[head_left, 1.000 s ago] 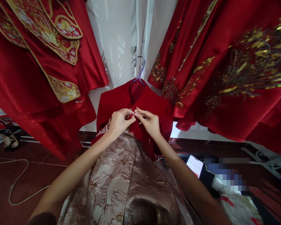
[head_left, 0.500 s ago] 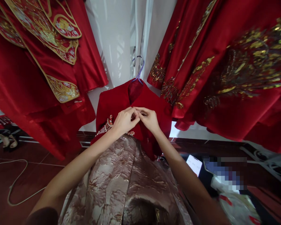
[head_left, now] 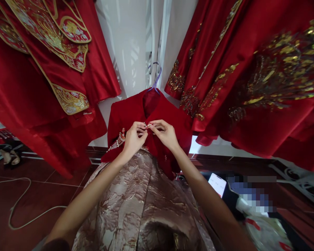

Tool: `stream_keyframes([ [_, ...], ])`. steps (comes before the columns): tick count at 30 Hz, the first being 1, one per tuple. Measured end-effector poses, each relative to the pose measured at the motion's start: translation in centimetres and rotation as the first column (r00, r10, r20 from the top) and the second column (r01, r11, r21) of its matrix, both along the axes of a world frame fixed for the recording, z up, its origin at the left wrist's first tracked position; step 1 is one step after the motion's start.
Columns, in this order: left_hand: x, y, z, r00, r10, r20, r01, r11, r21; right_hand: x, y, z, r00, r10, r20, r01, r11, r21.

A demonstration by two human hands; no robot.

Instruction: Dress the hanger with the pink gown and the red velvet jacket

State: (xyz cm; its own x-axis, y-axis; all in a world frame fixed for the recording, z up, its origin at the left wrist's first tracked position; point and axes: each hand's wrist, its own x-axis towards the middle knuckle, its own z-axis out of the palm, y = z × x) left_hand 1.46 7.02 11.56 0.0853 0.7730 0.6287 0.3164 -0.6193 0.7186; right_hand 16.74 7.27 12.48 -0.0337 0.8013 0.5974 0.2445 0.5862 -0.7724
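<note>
A red jacket (head_left: 170, 111) with a stand-up collar hangs on a purple hanger (head_left: 156, 82) in front of me. At its front opening, my left hand (head_left: 134, 137) and my right hand (head_left: 165, 134) meet, fingertips pinched on a small beaded fastener (head_left: 148, 126). Pearly and red beads show between the fingers; how its parts join is too small to tell. A beaded tassel ornament (head_left: 121, 137) sits on the jacket left of my left hand. Below, a brownish brocade garment (head_left: 128, 195) with raised flowers covers the lower middle of the view.
Red embroidered gowns hang at left (head_left: 75, 80) and right (head_left: 282, 115), gold sequins on the right one. A lit phone (head_left: 217, 184) and a clear plastic bag (head_left: 267, 232) lie at lower right. A pale cable (head_left: 13, 209) loops across the floor; shoes (head_left: 12, 158) stand at far left.
My left hand has shifted slightly left and turned, and its fingers have drawn apart from my right hand's. The beaded fastener now shows between the fingertips.
</note>
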Motion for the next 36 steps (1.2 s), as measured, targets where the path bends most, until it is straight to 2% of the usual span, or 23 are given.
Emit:
stream_keyframes([
  [3,-0.1,0.0,0.1,1.000,0.025,-0.018,-0.025,1.000,0.013,0.1,0.0,0.0,1.000,-0.012,0.014,0.012,1.000,0.004],
  [6,-0.5,-0.1,0.3,0.974,0.138,-0.181,-0.113,0.984,0.139,0.2,0.1,-0.1,1.000,-0.025,0.008,0.025,1.000,0.002],
  [10,-1.2,-0.1,0.8,0.825,0.303,-0.476,-0.128,0.922,0.366,0.6,0.1,0.0,1.000,-0.010,0.005,0.010,1.000,-0.010],
  [12,-1.6,0.2,1.1,0.762,0.334,-0.555,-0.103,0.908,0.406,0.9,0.0,0.1,1.000,-0.007,0.012,0.007,1.000,-0.012],
  [13,-1.7,0.4,1.2,0.756,0.329,-0.566,-0.089,0.908,0.409,1.0,0.0,0.2,1.000,0.001,0.013,-0.001,1.000,-0.017],
  [16,-2.0,0.7,1.5,0.837,0.241,-0.491,-0.055,0.930,0.363,1.1,0.0,0.4,0.998,0.060,-0.012,-0.061,0.997,-0.050],
  [19,-1.8,0.6,1.7,0.949,0.093,-0.302,-0.021,0.972,0.233,0.9,0.1,0.7,0.992,0.117,-0.042,-0.120,0.990,-0.070],
  [21,-1.6,0.5,1.7,0.986,0.018,-0.165,0.003,0.992,0.124,0.6,0.2,0.9,0.994,0.105,-0.038,-0.107,0.993,-0.053],
  [26,-1.0,0.5,1.8,0.997,-0.064,0.038,0.066,0.995,-0.072,-0.4,-0.1,0.8,1.000,-0.025,0.002,0.025,0.999,0.025],
  [30,-1.0,0.7,1.7,0.996,-0.053,0.073,0.059,0.994,-0.088,-1.0,-0.7,0.4,0.995,-0.101,0.000,0.101,0.992,0.072],
  [36,-1.1,1.2,1.5,0.996,-0.063,0.056,0.068,0.994,-0.082,-1.3,-0.9,-0.2,0.992,-0.125,-0.029,0.127,0.988,0.092],
])
